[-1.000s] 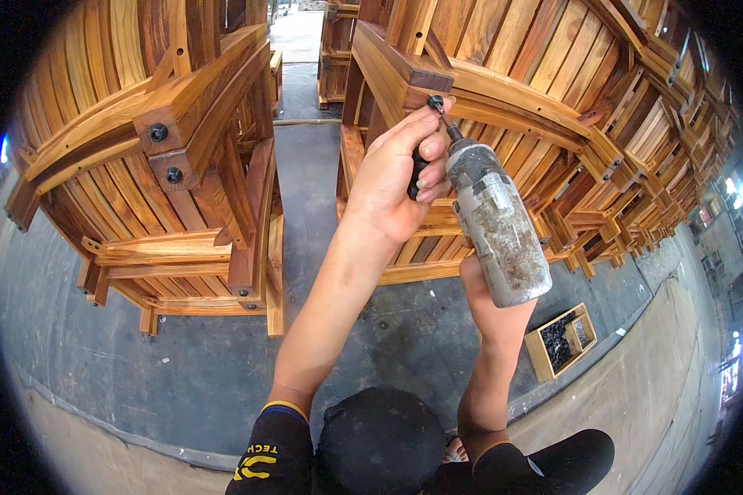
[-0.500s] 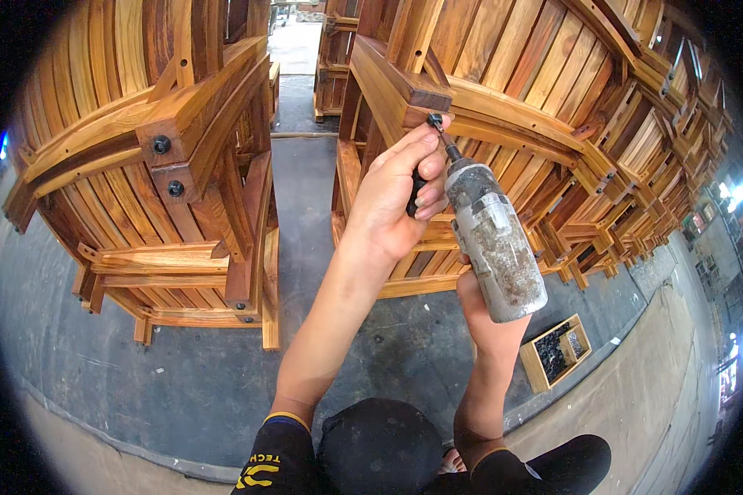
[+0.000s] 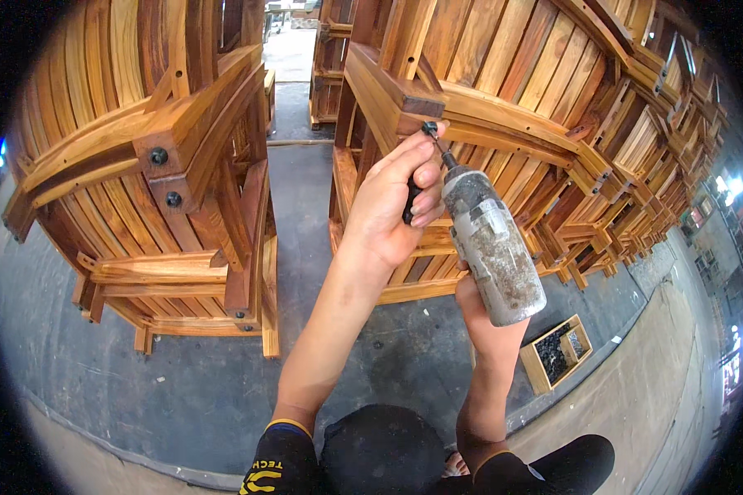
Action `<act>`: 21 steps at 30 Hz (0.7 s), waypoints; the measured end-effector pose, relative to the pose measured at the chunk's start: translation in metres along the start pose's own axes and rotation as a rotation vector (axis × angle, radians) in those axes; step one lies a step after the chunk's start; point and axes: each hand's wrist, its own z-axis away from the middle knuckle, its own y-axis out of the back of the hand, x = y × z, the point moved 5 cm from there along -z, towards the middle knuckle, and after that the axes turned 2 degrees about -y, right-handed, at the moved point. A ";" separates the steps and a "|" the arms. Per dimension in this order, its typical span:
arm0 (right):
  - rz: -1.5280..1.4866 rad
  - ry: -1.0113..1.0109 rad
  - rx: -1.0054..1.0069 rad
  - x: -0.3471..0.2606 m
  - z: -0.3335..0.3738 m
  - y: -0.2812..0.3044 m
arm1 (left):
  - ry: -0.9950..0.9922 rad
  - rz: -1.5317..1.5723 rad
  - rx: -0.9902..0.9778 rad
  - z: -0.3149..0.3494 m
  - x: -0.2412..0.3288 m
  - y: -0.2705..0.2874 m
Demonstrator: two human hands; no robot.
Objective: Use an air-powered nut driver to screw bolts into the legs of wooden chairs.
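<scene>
My left hand (image 3: 384,210) is closed, with thumb and fingertips around a small black round furniture foot (image 3: 429,128) at the tip of the driver's bit. A second black piece (image 3: 410,202) shows among its curled fingers. In my right hand (image 3: 483,307) is a worn grey power driver (image 3: 497,256), its bit angled up and left; the handle and most gripping fingers are hidden behind its body. Just beyond the fingertips is the square end of a wooden leg (image 3: 421,106). On the left, a wooden furniture piece (image 3: 177,124) bears two black round feet (image 3: 158,156) on its leg ends.
Slatted wooden furniture (image 3: 512,58) stands stacked at the right, continuing in a row into the distance. A wooden box (image 3: 538,370) of small dark parts sits on the dark floor mat (image 3: 223,404) to the right. A narrow gap (image 3: 293,198) separates the two nearest stacks.
The view has shifted slightly, and the left stack's leg ends appear a little lower. Both hands keep the same grip on the furniture foot and the driver.
</scene>
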 end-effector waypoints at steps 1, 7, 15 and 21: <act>0.000 0.001 0.001 0.001 0.001 0.000 | 0.009 0.007 0.021 0.001 0.000 0.002; 0.006 -0.014 -0.019 0.003 0.001 -0.003 | 0.004 0.012 -0.011 -0.002 0.002 0.003; -0.102 -0.133 0.006 0.009 0.005 -0.005 | -0.016 0.046 0.018 0.005 0.001 0.006; 0.082 -0.172 -0.071 -0.002 0.001 0.010 | 0.075 -0.176 0.209 0.063 -0.059 0.035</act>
